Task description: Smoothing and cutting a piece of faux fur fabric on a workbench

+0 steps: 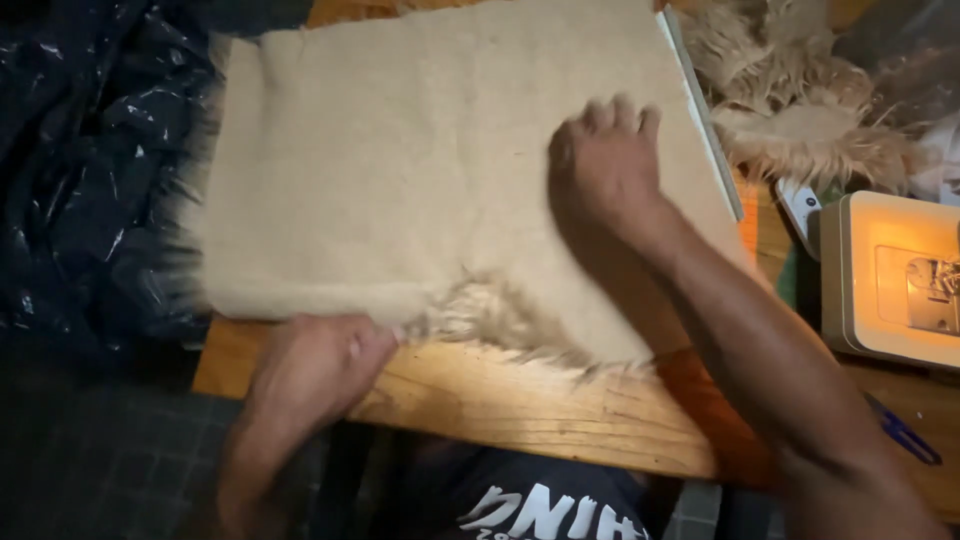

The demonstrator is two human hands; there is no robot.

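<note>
A large beige fur piece (400,170) lies backing side up on a wooden table (500,400), with long pale fur sticking out along its near and left edges. My right hand (605,165) rests knuckles up on the backing near its right side, fingers curled under and pressing down. My left hand (315,365) is at the near edge of the piece, fingers pinched on the fur fringe where it meets the table's front edge.
A sewing machine (890,280) with its lamp lit stands at the right. More shaggy fur pieces (800,100) lie at the back right. Dark shiny plastic sheeting (90,160) fills the left. A blue pen (905,435) lies near the right edge.
</note>
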